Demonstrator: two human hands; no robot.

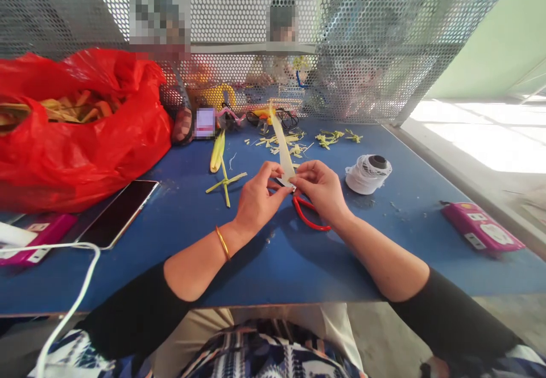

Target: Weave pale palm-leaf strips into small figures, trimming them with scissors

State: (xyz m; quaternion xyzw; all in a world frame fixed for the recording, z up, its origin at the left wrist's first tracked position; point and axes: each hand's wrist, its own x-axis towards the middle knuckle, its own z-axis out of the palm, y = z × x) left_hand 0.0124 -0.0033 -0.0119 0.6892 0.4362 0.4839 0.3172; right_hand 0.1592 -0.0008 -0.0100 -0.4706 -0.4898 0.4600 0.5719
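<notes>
1. The left hand is pinching the lower end of a pale yellow leaf strip, thumb and fingers pressed together.
2. The right hand is gripping that same base from the other side, with red-handled scissors lying under it on the blue table.
3. The strip is standing upright between both hands, mid-table.
4. A spool of white thread is sitting just right.
5. Far left, a red plastic bag is gaping open, holding yellow strips.
</notes>
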